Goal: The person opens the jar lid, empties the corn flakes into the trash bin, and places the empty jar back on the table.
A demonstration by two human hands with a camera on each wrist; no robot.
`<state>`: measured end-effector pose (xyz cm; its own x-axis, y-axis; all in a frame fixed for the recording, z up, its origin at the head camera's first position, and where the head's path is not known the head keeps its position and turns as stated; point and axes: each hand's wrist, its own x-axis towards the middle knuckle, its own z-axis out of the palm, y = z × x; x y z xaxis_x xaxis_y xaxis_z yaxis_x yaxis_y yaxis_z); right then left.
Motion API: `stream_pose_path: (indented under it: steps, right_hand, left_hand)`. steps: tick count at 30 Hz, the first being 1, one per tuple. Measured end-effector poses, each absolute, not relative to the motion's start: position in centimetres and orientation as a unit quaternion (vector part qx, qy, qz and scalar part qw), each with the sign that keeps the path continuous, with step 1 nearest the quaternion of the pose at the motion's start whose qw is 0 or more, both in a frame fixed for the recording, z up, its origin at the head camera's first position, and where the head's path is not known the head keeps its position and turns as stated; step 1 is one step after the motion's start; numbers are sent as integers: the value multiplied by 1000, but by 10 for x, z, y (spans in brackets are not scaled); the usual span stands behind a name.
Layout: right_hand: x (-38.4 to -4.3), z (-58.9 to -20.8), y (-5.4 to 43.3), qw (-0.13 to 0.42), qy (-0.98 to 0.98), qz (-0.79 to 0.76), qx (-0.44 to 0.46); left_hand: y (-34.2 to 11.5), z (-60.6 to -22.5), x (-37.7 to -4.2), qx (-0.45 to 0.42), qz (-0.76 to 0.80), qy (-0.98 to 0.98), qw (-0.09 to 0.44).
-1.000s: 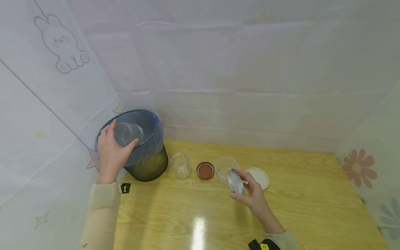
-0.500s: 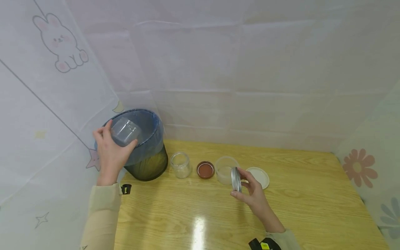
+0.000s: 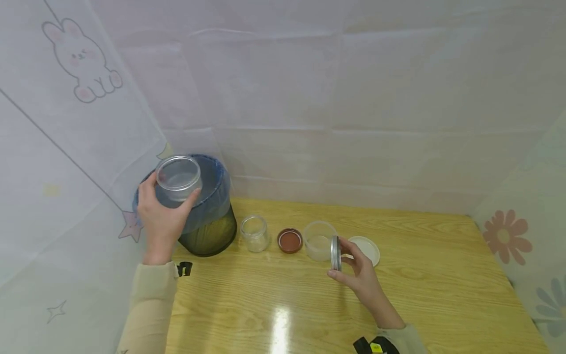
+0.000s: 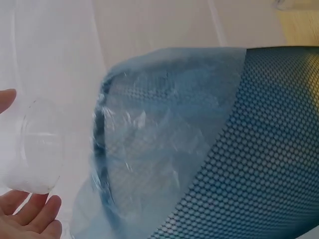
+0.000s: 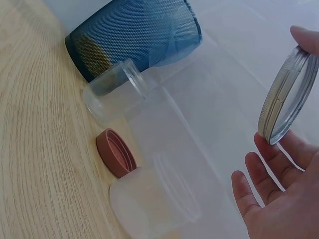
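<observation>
My left hand (image 3: 162,221) grips a clear plastic jar (image 3: 179,179) by its sides, with the round mouth tilted up toward the head camera. In the left wrist view the jar (image 4: 42,149) is between the thumb and fingers, apart from the bin's rim. Below it in the head view stands a black mesh waste bin (image 3: 212,236) lined with a blue bag (image 3: 205,211). My right hand (image 3: 360,275) pinches a silver metal lid (image 3: 336,253) by its edge, held upright on its side. The lid (image 5: 284,97) shows its ridged rim in the right wrist view.
On the wooden table (image 3: 247,305), a clear glass jar (image 3: 255,235), a reddish-brown lid (image 3: 290,241), a translucent tub (image 3: 318,246) and a white lid (image 3: 366,250) stand in a row right of the bin. A pale patterned cloth (image 3: 274,88) hangs behind.
My left hand has turned the plastic jar over, from bottom up to mouth up, and raised it slightly. My right hand has rotated the silver lid until it is nearly edge-on.
</observation>
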<state>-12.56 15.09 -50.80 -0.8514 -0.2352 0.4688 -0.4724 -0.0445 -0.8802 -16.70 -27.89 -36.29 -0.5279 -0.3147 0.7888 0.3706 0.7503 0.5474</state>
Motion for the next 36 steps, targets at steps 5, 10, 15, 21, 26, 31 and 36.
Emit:
stream_pose_path:
  steps: [5,10,15,21,26,31,36]
  right_hand:
    - [-125,-508,152,87,-689,673,254]
    - [-125,-508,154,79,-692,674,244]
    - [-125,-508,157,77,-696,671,242]
    - [-124,-510,161,77,-708,663,230]
    - [-123,-512,166,86,-719,656,212]
    - [-123,-514,173,96,-723,655,196]
    - [-122,-517,182,105,-737,643,179]
  left_hand:
    - [-264,-362,-165,-30,-368,-796,480]
    - [-247,-365,-163,-69,-384,-793,468]
    - [-228,-370,-162,-109,-410,-780,459]
    - [-200,-384,-159,-135,-424,-791,419]
    - [-175,-401,-156,-160,-436,-800,379]
    - [-151,-413,-152,-181,-452,-801,348]
    - [-133,-425,-149,-193,-470,-801,317]
